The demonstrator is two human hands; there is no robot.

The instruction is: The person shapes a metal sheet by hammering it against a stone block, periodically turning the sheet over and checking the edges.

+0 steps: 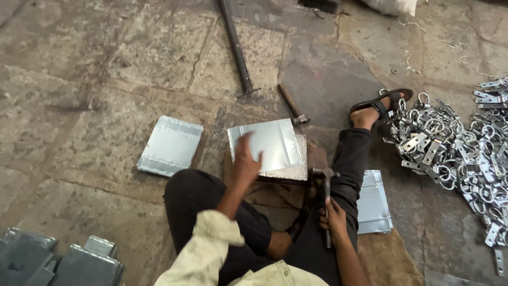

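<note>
The left hand (246, 161) lay on the near edge of a flat metal sheet (271, 144), its fingers (244, 143) spread and blurred, so I cannot tell whether they gripped it. The sheet rested on a block just beyond those fingers, over the stone floor (106, 58). The right hand (334, 217) was closed round the handle of a hammer (326, 182), whose head stood just right of the sheet. A slip seemed possible: the thin, smooth sheet could skid, or its cut edges nick the fingers. A matching ribbed sheet (170, 145) lay to the left, another hammer (292, 106) beyond, and a shiny heap of ringed metal clasps (450, 148) far right.
</note>
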